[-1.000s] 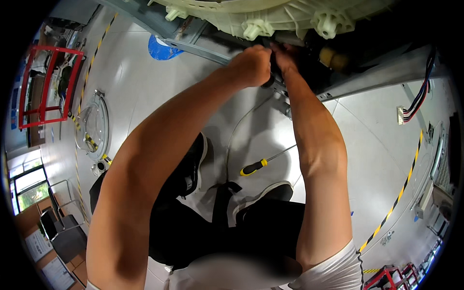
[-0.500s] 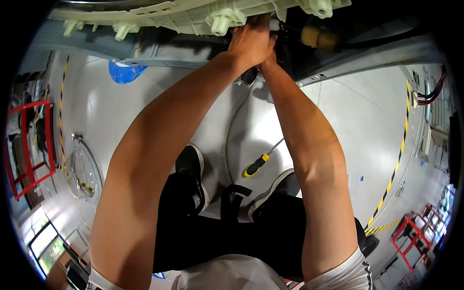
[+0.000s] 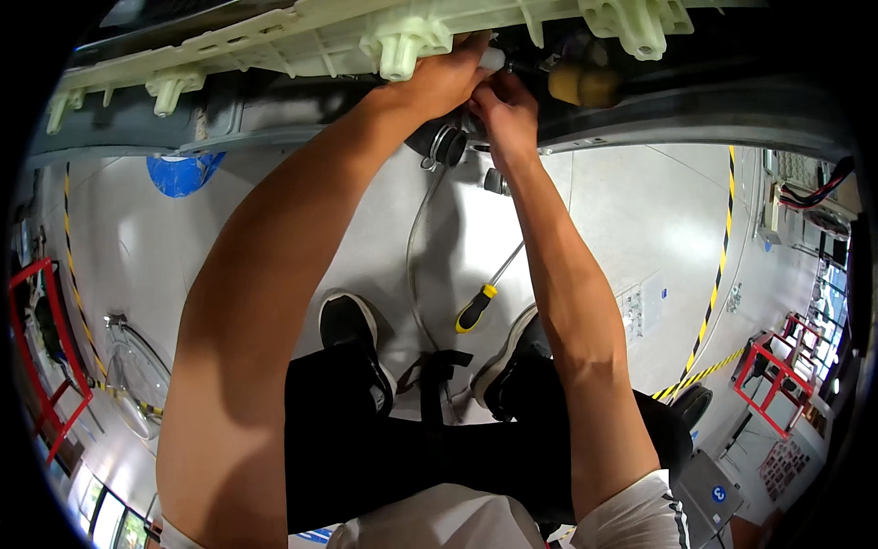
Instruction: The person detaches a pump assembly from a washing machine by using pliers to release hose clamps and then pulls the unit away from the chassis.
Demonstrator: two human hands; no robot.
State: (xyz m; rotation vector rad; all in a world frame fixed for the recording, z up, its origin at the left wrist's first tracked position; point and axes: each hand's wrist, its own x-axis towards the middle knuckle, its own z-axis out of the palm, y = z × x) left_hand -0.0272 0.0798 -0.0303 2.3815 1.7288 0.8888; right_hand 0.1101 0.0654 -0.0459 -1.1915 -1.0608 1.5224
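Both hands reach under the pale green plastic rim point(image 3: 302, 46) of a large machine. My left hand point(image 3: 445, 84) is closed beside a white cylindrical plastic piece point(image 3: 492, 59); its fingertips are hidden beneath the rim. Close against it, my right hand point(image 3: 510, 112) is closed too, thumb and fingers bent together, and what they hold is hidden. Below my left wrist hangs a black rubber hose end point(image 3: 446, 146) with a wire clamp. Right of my hands is a tan cylindrical part point(image 3: 582, 85) in the dark interior.
On the grey floor between my shoes lies a yellow-and-black screwdriver point(image 3: 476, 309). A thin grey hose point(image 3: 413, 265) runs along the floor. A round clear door point(image 3: 137, 375) lies at left, a blue disc point(image 3: 183, 174) farther off. Red frames point(image 3: 46, 357) stand beyond the striped tape.
My hands have come slightly nearer, and the right has moved apart from the left, showing its thumb and bent fingers. The hose end now shows more fully. The whole view has shifted.
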